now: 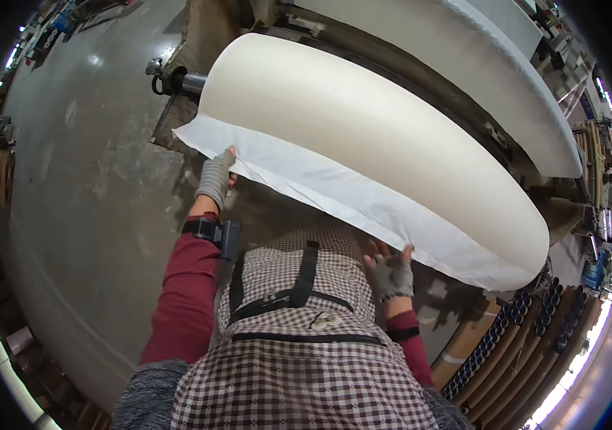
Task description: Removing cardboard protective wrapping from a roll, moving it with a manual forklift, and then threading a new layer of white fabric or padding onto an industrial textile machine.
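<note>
A large cream-white roll of sheet material (363, 122) lies across in front of me on a metal shaft (193, 83). Along its near side hangs a loose, creased white sheet edge (306, 168). My left hand (216, 178), in a grey fingerless glove, pinches this edge near its left end, thumb on top and fingers curled below. Farther right, my right hand (393, 274), gloved the same way, is at the lower edge of the sheet. Its thumb points up against the edge and its fingers are apart.
Behind the roll stands a machine frame (209, 43), with another wide white roll (449, 57) beyond it. Several brown cardboard tubes with dark ends (521, 351) lie at the lower right. Grey concrete floor (91, 201) stretches out on the left.
</note>
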`<state>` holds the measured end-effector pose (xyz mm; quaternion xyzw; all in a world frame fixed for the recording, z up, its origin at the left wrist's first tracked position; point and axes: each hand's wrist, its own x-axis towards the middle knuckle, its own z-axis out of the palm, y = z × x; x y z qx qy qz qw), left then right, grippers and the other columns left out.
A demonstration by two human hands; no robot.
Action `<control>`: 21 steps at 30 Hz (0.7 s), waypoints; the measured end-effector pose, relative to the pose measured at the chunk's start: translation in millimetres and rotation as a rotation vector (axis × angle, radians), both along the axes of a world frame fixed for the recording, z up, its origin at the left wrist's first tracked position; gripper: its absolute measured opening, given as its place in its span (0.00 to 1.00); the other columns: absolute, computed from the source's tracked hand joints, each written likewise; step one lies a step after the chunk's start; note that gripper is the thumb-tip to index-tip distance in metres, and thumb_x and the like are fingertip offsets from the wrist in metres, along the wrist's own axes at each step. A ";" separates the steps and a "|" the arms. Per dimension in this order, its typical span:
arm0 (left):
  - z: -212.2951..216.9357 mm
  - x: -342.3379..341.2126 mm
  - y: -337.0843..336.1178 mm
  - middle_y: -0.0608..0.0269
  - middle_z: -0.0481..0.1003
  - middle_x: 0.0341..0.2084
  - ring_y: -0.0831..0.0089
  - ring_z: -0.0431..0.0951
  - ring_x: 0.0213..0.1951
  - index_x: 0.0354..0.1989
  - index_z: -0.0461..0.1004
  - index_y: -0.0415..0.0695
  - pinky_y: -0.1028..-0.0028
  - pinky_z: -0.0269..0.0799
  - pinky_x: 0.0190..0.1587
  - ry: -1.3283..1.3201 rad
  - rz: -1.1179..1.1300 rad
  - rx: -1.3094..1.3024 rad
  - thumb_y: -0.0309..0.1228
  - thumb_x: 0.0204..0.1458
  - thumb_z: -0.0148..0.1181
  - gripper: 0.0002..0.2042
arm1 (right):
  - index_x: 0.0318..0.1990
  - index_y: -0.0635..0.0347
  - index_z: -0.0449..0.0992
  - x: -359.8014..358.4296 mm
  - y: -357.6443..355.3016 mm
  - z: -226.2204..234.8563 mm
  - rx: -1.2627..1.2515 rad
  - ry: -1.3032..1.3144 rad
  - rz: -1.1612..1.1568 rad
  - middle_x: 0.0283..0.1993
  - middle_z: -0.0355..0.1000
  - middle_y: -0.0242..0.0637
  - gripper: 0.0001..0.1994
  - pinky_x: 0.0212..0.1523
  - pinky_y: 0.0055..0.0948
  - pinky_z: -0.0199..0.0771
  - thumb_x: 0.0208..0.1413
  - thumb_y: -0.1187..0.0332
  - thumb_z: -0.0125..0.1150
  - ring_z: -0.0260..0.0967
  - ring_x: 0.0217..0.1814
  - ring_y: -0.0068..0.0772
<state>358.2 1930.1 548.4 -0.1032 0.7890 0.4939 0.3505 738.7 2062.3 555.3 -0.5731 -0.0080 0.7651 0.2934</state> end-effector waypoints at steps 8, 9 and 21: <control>-14.7 -3.8 -7.4 0.67 0.59 0.07 0.78 0.56 0.07 0.30 0.72 0.40 0.76 0.49 0.10 -0.017 -0.013 0.077 0.51 0.42 0.55 0.23 | 0.42 0.56 0.60 -50.3 12.9 -23.4 0.234 0.021 0.214 0.28 0.67 0.39 0.24 0.23 0.32 0.68 0.49 0.45 0.52 0.65 0.24 0.34; -13.4 -1.5 -5.1 0.67 0.57 0.05 0.78 0.54 0.06 0.29 0.72 0.39 0.75 0.48 0.09 -0.045 0.003 0.071 0.50 0.42 0.56 0.22 | 0.39 0.56 0.61 -44.6 17.4 -32.3 0.362 -0.025 0.270 0.26 0.66 0.38 0.23 0.21 0.30 0.67 0.49 0.46 0.52 0.64 0.22 0.32; -10.7 12.9 -33.8 0.56 0.68 0.21 0.68 0.68 0.23 0.30 0.71 0.35 0.69 0.66 0.26 0.288 -0.368 -0.221 0.44 0.46 0.54 0.20 | 0.25 0.49 0.60 -21.1 6.3 -20.2 0.203 -0.070 0.372 0.14 0.52 0.24 0.14 0.14 0.23 0.54 0.48 0.56 0.59 0.51 0.14 0.22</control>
